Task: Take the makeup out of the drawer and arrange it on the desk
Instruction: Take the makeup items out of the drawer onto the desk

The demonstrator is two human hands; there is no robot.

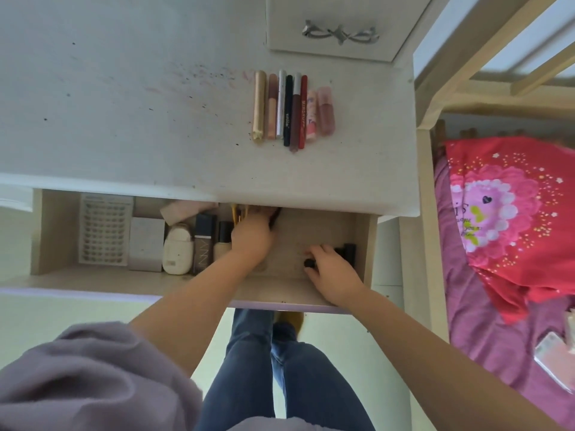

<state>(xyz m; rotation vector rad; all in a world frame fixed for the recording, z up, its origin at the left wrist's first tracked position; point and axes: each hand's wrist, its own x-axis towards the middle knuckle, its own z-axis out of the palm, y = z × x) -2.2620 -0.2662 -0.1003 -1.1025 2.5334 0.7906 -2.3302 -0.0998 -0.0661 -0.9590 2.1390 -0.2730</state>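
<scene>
Eight tubes [294, 108] lined up near surface's [124, 104] right edge; bottles [205, 244] remain in drawer [364, 244]; left hand [252, 237] fingers hidden, right hand [329, 269] pinching black items [345, 250].

Eight slim makeup tubes [294, 108] are laid side by side on the desk [124, 104]; roughly six items are seen in the drawer [364, 244].
</scene>
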